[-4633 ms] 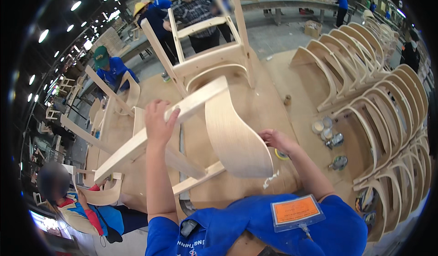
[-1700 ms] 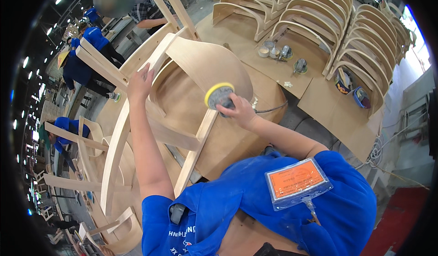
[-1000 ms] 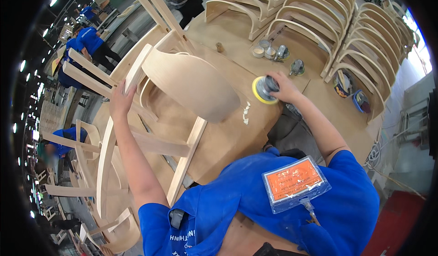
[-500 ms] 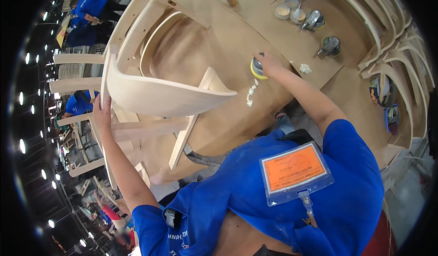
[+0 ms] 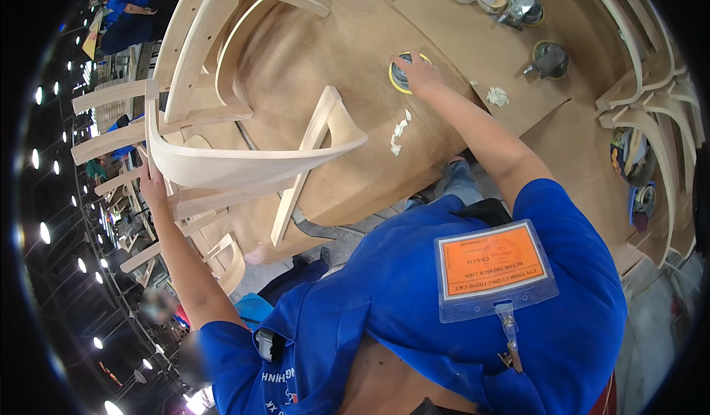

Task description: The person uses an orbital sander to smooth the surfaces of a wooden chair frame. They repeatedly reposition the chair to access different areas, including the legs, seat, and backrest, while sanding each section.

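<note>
While the right hand (image 5: pixel 420 75) closes its grip over the yellow-padded sander (image 5: pixel 401 73) on the tabletop (image 5: pixel 473 45), the left hand (image 5: pixel 153 186) clasps the chair frame (image 5: pixel 244 165), which stretches rightward toward the sander.

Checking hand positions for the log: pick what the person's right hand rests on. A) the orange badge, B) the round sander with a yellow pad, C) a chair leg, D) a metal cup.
B: the right hand lies on top of the round sander with a yellow pad on the workbench, while the left hand grips the unfinished wooden chair.
</note>
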`<move>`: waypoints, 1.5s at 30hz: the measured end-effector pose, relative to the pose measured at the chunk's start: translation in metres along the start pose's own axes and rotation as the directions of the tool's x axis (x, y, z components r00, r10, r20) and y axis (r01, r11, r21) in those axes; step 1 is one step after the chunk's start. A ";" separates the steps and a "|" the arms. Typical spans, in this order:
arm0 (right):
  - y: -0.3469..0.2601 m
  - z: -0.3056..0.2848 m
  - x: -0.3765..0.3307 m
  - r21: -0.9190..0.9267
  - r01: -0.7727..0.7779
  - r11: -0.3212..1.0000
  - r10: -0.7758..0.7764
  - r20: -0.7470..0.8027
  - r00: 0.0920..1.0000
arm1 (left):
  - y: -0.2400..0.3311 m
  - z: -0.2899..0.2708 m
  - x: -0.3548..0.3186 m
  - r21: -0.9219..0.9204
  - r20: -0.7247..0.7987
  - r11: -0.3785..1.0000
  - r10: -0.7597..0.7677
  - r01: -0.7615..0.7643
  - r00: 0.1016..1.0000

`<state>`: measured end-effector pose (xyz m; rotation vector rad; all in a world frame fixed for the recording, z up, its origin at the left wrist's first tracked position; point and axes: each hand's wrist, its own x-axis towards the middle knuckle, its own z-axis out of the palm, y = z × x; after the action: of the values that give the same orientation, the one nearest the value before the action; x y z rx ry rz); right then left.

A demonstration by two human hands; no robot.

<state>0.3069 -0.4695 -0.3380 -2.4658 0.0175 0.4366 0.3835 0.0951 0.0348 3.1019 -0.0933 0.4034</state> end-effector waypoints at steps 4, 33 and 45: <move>-0.003 -0.007 -0.001 -0.064 0.010 0.998 -0.006 0.061 0.998 | 0.013 -0.004 -0.008 0.086 -0.027 0.996 -0.036 0.038 0.999; -0.138 -0.136 -0.133 0.207 0.857 0.471 -0.800 -0.310 0.515 | 0.144 -0.158 -0.157 0.156 -0.536 0.987 0.125 -0.047 0.835; -0.301 -0.312 -0.203 -0.236 0.971 0.034 -0.836 -0.539 -0.102 | -0.010 -0.173 -0.249 -0.072 -0.867 0.956 -0.201 0.285 0.457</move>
<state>0.2451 -0.4294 0.1348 -1.5774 -1.3154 -0.9331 0.0995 0.1231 0.1386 2.4699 0.3914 1.9113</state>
